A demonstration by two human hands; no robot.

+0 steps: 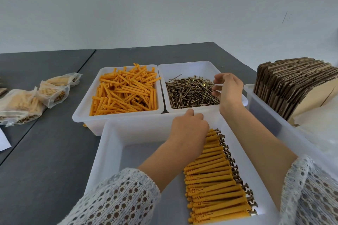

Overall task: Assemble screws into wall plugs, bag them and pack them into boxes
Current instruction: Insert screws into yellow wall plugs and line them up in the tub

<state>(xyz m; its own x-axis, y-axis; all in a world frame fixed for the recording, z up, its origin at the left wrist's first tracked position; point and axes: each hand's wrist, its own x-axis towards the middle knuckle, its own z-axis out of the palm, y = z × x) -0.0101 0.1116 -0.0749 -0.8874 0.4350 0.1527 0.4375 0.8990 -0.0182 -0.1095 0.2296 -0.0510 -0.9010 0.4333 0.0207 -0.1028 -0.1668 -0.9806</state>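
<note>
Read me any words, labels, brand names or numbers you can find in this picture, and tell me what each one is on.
No readable text anywhere.
White trays: plain walls, no label.
Flattened cardboard boxes: no print visible.
Filled bags: clear plastic, no lettering to be made out.
White sheet at the left edge: mostly cut off; what shows looks blank.
Faint mark on the wall: too faint to read.

Person, seen as two forearms and hands only. Left sleeve (117, 201): white open-knit crochet, honeycomb mesh of small holes, scalloped cuff edge, ending partway along the forearm. Right sleeve (311, 193): same white lace knit, same hexagonal pattern. Left hand (188, 128) and right hand (228, 87): bare, no rings, watch or gloves visible.
</note>
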